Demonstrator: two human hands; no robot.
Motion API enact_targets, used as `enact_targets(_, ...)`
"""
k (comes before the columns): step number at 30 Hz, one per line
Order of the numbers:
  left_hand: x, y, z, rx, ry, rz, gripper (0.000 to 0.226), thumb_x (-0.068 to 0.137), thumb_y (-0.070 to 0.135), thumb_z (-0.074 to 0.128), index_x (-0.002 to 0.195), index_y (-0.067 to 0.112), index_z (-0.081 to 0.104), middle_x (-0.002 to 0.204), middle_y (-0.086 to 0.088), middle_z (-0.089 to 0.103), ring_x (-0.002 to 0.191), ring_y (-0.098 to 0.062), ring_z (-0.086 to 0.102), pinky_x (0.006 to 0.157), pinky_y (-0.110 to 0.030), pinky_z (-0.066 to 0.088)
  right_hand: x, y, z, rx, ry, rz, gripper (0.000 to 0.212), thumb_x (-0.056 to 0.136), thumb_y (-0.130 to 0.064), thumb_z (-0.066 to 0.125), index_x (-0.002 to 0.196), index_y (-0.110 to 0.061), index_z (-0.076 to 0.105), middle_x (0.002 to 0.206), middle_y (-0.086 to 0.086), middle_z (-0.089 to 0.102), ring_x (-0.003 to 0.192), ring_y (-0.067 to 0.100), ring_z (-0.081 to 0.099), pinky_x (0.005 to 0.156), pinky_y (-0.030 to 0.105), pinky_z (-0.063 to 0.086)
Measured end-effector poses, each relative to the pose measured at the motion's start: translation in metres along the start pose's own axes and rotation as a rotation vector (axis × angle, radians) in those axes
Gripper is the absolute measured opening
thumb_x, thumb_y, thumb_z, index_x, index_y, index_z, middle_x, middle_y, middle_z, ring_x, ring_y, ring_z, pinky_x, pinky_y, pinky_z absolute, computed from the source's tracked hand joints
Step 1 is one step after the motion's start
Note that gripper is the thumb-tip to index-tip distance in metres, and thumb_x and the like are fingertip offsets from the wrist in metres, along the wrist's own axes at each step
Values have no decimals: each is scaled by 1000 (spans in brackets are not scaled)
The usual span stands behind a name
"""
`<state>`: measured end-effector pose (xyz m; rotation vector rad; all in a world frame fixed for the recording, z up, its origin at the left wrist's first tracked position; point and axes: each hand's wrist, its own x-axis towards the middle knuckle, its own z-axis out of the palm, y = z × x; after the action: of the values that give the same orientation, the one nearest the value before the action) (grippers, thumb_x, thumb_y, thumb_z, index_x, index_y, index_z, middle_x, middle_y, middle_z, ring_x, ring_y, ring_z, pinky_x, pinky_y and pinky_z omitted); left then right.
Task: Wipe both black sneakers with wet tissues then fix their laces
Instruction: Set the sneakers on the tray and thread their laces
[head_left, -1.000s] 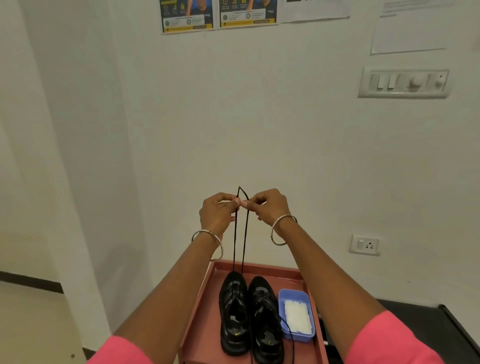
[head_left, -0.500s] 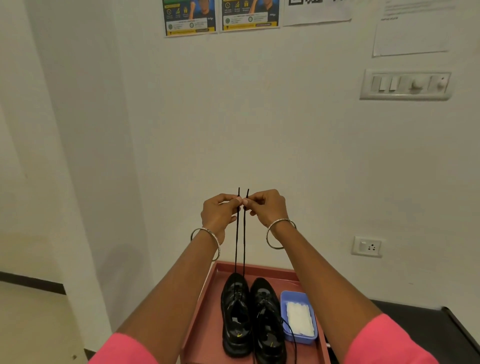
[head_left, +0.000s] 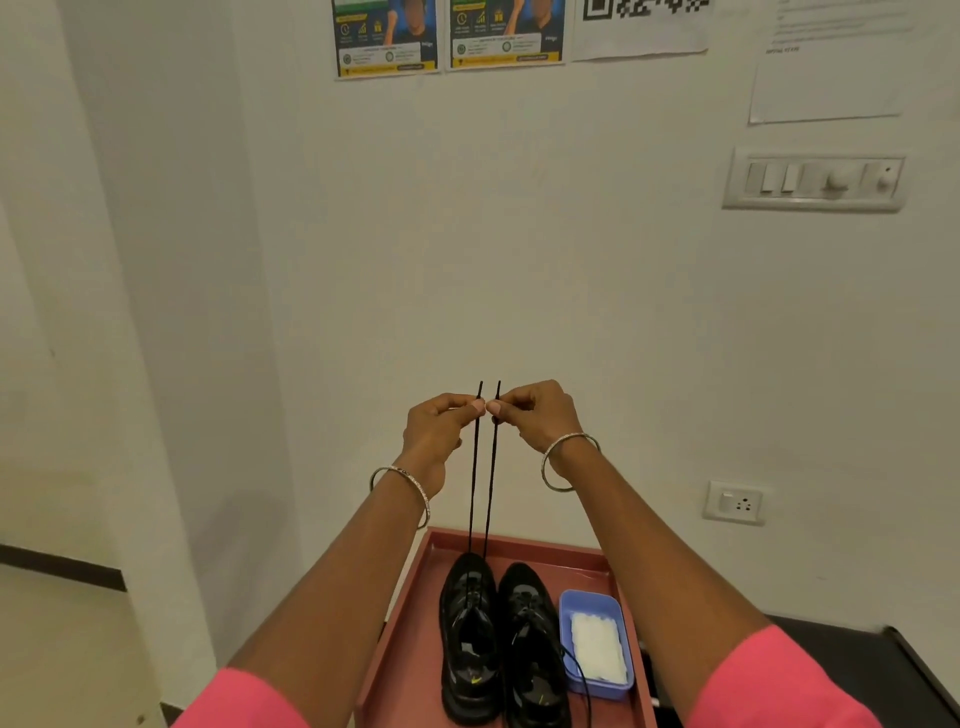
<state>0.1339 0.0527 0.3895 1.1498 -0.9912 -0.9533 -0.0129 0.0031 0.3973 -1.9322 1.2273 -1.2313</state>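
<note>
- Left sneaker (head_left: 467, 639) sits in the red tray (head_left: 410, 623) beside its pair (head_left: 530, 649).
- You pull its lace ends (head_left: 483, 467) up taut, likely evening their lengths.
- Left hand (head_left: 436, 431) pinches one end, right hand (head_left: 535, 415) the other.
- Tissue tub (head_left: 597, 644) sits just right of the shoes.

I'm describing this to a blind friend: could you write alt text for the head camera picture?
Two hands, left hand and right hand, each pinch one end of a black lace pulled up from the left sneaker on a red tray, beside the right sneaker and a blue tub of tissues.
</note>
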Motion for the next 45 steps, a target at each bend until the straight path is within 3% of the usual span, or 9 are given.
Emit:
enact_targets(5, -4, -4, -11, -18, -225, -63, 24, 92, 17, 67, 113, 7, 71, 98, -6, 74, 97, -19, 69, 102, -37, 49, -10, 15, 2, 228, -83, 84, 14, 95, -22, 68, 94, -13, 78, 89, 1, 76, 93, 24, 71, 87, 36, 59)
enact_targets(9, -7, -7, -12, -131, -318, -152, 31, 88, 8, 71, 119, 2, 66, 102, -13, 74, 87, -21, 69, 93, -34, 56, -24, 13, 0, 514, -178, 176, 19, 94, 2, 62, 112, -1, 68, 82, 16, 70, 66, 23, 65, 76, 36, 61)
enact_targets(12, -8, -9, -10, -204, -315, -229, 31, 86, 8, 73, 116, 6, 67, 100, -10, 74, 86, -19, 68, 90, -33, 56, -28, 12, -2, 578, -177, 201, 12, 90, 7, 65, 100, 1, 65, 78, 16, 69, 59, 19, 63, 70, 33, 60)
enact_targets(18, -10, -9, 2, -245, -290, -289, 8, 89, 7, 68, 97, 4, 71, 88, -6, 75, 79, -17, 69, 79, -29, 57, -33, 21, -6, 584, -211, 177, 18, 97, -4, 61, 106, 11, 66, 80, 12, 69, 66, 17, 63, 73, 30, 59)
enact_targets(23, -9, -10, 10, -216, -171, -216, 7, 91, 6, 67, 89, 8, 61, 81, -7, 74, 72, -17, 66, 76, -30, 59, -38, 21, -5, 682, -246, 211, 29, 98, -29, 63, 103, -3, 72, 84, 8, 71, 72, 15, 65, 75, 30, 57)
enact_targets(30, -10, -24, 13, 341, -77, 377, 15, 82, 14, 79, 81, 7, 66, 82, -2, 72, 66, -15, 69, 66, -24, 58, -26, 23, 12, 473, 20, 284, 23, 102, -21, 56, 85, -7, 65, 78, 9, 61, 49, 12, 45, 46, 24, 38)
enact_targets(38, -8, -35, 9, 1177, -96, 1033, 26, 82, -10, 57, 84, 15, 50, 69, 4, 52, 65, -17, 41, 57, -27, 34, -18, 25, 9, 443, -127, 590, 13, 91, -2, 55, 89, 4, 67, 71, 10, 57, 37, 9, 32, 38, 21, 24)
enact_targets(41, -4, -33, 13, 1172, -56, 906, 16, 90, -2, 55, 90, 13, 49, 76, -3, 57, 68, -18, 44, 58, -28, 35, -21, 23, 7, 480, -61, 470, 5, 90, -4, 59, 89, -6, 64, 75, 9, 61, 43, 11, 42, 41, 22, 32)
enact_targets(45, 4, -23, 17, 642, 53, 391, 17, 92, 12, 66, 80, 13, 53, 81, -4, 67, 69, -13, 60, 59, -20, 42, -39, 30, 15, 387, 82, 97, 27, 92, -39, 69, 91, -13, 61, 86, 5, 72, 67, 15, 67, 61, 29, 53)
